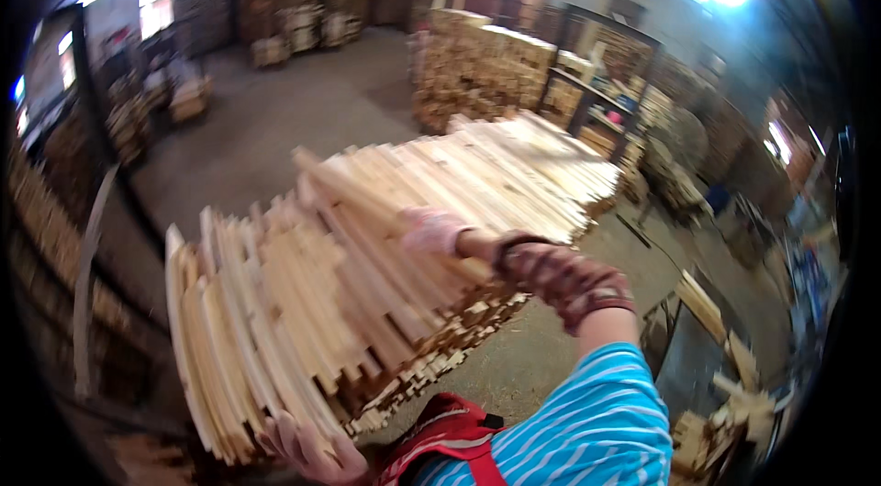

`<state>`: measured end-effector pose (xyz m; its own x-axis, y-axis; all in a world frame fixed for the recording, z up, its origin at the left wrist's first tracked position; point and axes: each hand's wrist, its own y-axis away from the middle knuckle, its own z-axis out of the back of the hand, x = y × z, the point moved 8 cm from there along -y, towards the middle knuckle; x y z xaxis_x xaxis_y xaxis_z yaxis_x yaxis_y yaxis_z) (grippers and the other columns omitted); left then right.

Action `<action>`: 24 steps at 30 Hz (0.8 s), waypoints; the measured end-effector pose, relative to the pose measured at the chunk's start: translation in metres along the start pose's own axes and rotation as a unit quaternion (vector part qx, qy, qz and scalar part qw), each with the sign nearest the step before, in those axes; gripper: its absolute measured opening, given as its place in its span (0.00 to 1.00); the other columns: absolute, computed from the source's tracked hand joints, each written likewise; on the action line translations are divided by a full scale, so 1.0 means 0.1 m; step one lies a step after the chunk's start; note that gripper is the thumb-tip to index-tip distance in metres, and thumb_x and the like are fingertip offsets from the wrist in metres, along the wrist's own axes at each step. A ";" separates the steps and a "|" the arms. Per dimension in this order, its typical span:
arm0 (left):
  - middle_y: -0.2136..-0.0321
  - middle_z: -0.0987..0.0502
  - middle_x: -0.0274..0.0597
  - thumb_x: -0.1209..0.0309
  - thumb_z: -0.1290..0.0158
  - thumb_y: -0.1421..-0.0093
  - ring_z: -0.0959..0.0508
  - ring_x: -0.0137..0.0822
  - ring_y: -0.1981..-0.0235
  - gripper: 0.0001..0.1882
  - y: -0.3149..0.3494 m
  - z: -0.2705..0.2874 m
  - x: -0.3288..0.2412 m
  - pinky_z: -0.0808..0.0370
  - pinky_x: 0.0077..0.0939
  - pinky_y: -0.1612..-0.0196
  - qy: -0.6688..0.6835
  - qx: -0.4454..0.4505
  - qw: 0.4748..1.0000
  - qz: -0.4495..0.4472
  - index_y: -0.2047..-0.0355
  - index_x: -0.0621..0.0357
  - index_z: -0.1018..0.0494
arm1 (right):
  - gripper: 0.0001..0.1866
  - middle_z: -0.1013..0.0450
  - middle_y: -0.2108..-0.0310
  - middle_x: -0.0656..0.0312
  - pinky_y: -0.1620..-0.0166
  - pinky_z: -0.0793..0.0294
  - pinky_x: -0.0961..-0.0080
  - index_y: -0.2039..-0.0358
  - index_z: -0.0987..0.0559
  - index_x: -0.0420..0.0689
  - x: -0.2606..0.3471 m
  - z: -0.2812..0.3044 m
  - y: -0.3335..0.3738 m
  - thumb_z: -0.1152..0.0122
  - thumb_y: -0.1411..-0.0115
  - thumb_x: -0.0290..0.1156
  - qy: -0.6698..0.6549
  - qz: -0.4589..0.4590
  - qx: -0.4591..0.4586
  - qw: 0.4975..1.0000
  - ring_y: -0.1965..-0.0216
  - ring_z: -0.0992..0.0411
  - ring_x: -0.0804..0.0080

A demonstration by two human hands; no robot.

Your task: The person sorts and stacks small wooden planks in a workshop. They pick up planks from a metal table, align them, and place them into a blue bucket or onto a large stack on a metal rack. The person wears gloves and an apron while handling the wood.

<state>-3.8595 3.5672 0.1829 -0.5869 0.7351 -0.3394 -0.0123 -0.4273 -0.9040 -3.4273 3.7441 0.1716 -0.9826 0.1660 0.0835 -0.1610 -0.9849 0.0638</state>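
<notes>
A broad stack of pale wooden slats [303,302] spreads in front of me, its strips lying side by side with uneven ends. My right hand [433,231], in a light glove, is closed around a wooden slat [353,192] that lies across the top of the stack. A patterned brown sleeve cover wraps that forearm. At the near left end of the stack, my left hand [307,451] rests against the slat ends with its fingers extended. That hand is slightly blurred and partly cut off by the lower edge.
More stacked wood [482,68] stands beyond the slats, next to a dark metal frame rack [601,91]. Offcuts [725,422] lie at the lower right beside a dark flat surface [688,367]. Tall wood piles line the back wall, and a dark post [110,137] rises at the left.
</notes>
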 end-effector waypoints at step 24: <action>0.45 0.26 0.54 0.58 0.50 0.31 0.25 0.49 0.47 0.22 1.48 -2.59 -4.36 0.29 0.44 0.42 0.526 0.550 0.586 0.279 0.43 0.59 0.30 | 0.25 0.21 0.63 0.59 0.56 0.26 0.69 0.54 0.21 0.41 -0.93 0.11 3.19 0.32 0.56 0.30 -0.647 0.070 -0.043 0.758 0.58 0.24 0.68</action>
<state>-3.3959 3.3204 0.1299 0.0695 -0.0105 -0.9975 -0.9099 -0.4106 -0.0590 -3.3859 3.4151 0.1947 -0.0848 -0.0862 0.9927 -0.1239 -0.9876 -0.0964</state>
